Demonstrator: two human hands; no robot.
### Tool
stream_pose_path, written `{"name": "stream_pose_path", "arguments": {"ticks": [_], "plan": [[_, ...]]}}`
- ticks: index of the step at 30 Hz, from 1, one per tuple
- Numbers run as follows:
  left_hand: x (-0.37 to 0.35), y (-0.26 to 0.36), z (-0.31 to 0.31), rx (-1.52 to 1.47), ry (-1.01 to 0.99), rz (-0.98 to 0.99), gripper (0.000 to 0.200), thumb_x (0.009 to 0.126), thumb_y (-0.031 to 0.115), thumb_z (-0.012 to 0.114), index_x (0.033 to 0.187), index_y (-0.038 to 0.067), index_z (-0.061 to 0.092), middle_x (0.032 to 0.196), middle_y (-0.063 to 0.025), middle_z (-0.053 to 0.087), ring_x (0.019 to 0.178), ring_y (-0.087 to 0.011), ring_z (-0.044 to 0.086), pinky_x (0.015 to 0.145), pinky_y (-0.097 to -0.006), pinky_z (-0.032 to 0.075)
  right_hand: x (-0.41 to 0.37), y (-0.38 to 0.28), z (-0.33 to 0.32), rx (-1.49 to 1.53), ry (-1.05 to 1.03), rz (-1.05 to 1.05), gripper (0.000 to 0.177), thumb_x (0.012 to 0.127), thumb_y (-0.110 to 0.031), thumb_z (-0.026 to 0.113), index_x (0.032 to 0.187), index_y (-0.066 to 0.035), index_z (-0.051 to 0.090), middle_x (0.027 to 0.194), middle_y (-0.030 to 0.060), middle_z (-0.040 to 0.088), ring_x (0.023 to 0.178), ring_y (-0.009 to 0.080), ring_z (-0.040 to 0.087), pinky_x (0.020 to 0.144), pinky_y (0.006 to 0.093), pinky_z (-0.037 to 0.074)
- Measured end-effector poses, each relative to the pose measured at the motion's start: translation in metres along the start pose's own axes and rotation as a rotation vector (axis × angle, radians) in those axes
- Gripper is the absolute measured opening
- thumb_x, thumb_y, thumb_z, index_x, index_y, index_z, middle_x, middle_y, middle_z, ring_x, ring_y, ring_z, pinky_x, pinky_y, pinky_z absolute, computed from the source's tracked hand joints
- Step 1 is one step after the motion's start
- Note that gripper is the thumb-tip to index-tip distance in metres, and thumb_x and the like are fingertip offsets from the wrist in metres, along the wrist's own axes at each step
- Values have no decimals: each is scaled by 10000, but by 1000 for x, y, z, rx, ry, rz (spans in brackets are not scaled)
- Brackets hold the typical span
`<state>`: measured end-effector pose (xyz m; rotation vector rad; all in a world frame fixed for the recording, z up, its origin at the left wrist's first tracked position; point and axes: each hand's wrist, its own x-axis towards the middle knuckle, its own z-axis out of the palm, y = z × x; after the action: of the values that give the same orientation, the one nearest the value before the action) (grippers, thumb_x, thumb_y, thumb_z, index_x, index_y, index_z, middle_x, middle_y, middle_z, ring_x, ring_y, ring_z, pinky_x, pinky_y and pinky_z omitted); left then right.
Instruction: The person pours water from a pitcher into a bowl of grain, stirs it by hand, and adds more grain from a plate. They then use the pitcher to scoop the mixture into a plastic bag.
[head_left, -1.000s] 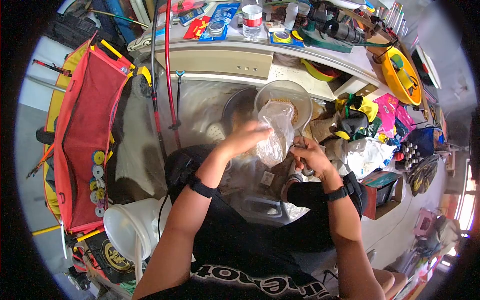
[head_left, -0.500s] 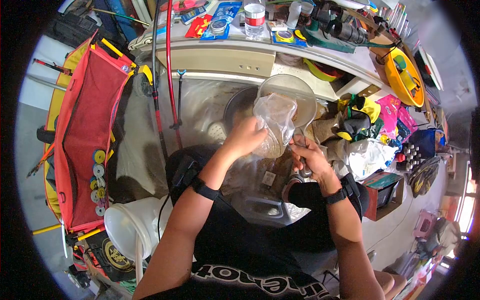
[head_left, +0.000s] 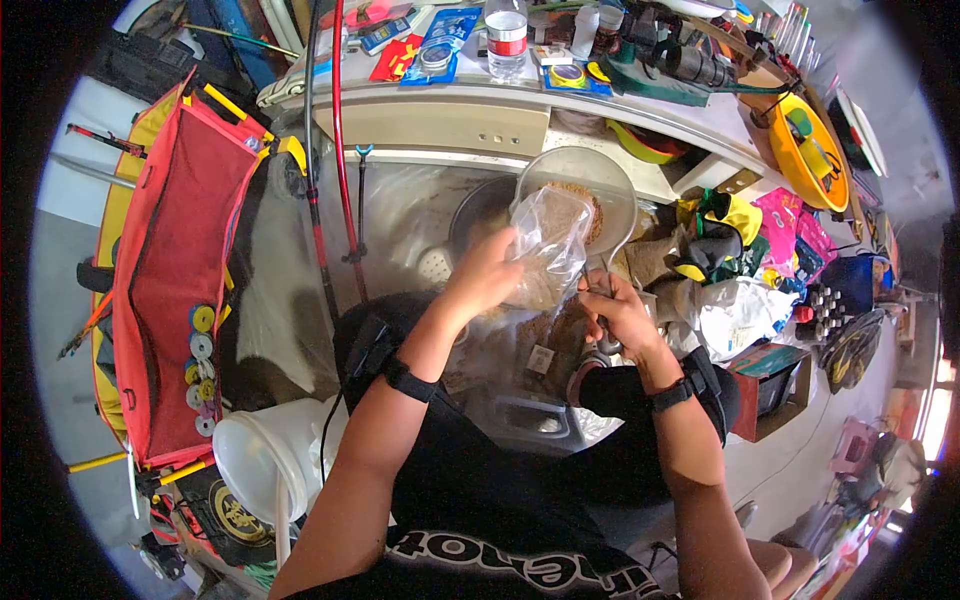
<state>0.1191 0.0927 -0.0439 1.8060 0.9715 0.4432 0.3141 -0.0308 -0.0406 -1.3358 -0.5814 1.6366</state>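
My left hand (head_left: 487, 272) grips a clear plastic bag (head_left: 547, 245) holding brown crumbly material, with the bag's mouth raised toward a clear round bowl (head_left: 618, 196). Brown grains lie in the bowl. My right hand (head_left: 618, 312) is closed on a thin handle that runs up to the bowl's near edge. A dark round basin (head_left: 478, 212) sits just left of the bowl, behind the bag. More clear plastic wrapping with brown material lies under both hands.
A white shelf (head_left: 450, 110) above carries a water bottle (head_left: 505, 32), packets and tools. A red fabric organiser (head_left: 170, 260) hangs at left, a white bucket (head_left: 262, 465) sits at lower left, and a yellow bowl (head_left: 805, 150) stands at upper right.
The bag has been lifted and tipped toward the clear bowl, and more brown grain now shows in the bowl. My left hand rose slightly with it; my right hand stayed on the handle.
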Motion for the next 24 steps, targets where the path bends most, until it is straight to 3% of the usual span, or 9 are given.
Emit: {"name": "stream_pose_path", "arguments": {"ticks": [2,4,10,19,24], "plan": [[0,1,-1,12,-6,-5,387,757,72,490,1132,-18,519,1071,-245,596,1050,-360,557,890,-378,423,2,2,-2,-41,2,-1,175,851,-71,574,996,-20,491,565,17,482,432,117,467,472,282,461],[-1,4,-4,-19,-65,25,383,742,44,483,1115,-19,549,1069,-180,618,1003,-260,590,870,-327,432,4,4,-3,-40,3,1,178,852,-74,575,999,-20,492,567,16,481,432,118,468,472,279,460],[-1,0,-2,-87,-53,153,447,723,-21,458,1163,-36,531,1091,-145,619,1043,-206,566,917,-296,412,9,12,-6,-24,-1,2,181,855,-84,581,1002,-21,496,576,10,479,436,118,473,466,270,456],[0,6,-10,-250,-168,132,491,700,-53,448,1185,-57,528,1124,-105,607,1055,-162,545,941,-276,401,9,15,-2,-55,-10,0,170,877,-137,580,998,-49,500,646,-1,483,443,82,458,458,242,474],[1,-10,-7,-280,-118,150,492,700,-54,451,1185,-53,535,1115,-100,610,1052,-146,544,930,-266,408,14,21,-6,-93,-22,-3,169,873,-134,586,989,-41,505,623,1,481,448,90,473,460,247,470]]}}
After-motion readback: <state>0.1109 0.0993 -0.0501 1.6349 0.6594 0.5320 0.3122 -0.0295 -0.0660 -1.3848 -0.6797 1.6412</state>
